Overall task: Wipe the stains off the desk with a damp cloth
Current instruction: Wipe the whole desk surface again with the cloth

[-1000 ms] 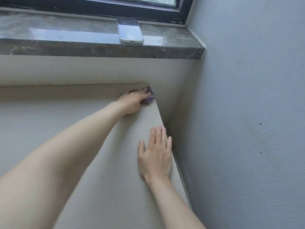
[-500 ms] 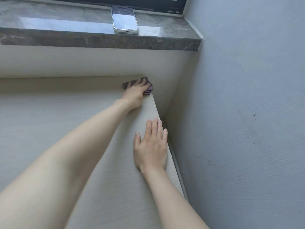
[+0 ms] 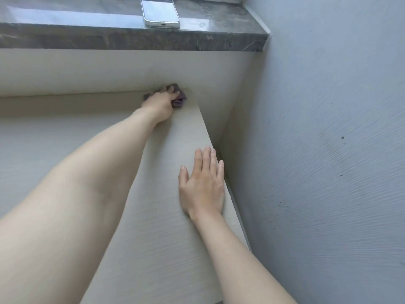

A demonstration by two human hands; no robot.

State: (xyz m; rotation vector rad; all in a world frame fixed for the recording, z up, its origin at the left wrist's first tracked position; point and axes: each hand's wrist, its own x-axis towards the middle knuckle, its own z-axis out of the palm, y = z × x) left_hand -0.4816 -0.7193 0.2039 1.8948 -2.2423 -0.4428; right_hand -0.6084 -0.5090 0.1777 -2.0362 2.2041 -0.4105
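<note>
A pale wood-grain desk (image 3: pixel 166 249) runs up to the wall under a window sill. At its far right corner my left hand (image 3: pixel 160 105) grips a small, bunched purple-grey cloth (image 3: pixel 178 101) and presses it against the desk where it meets the back wall. Most of the cloth is hidden under my fingers. My right hand (image 3: pixel 202 185) lies flat, fingers straight, on the desk at its right edge. No stain is plainly visible on the desk.
A dark marble window sill (image 3: pixel 87 36) juts out above the desk, with a phone (image 3: pixel 160 12) lying on it. A grey textured wall (image 3: pixel 328 150) with dark specks stands close on the right, leaving a narrow gap beside the desk edge.
My left hand has pushed the cloth further back against the rear wall and bunched it. My right hand stays flat in place. The view has tilted slightly downward.
</note>
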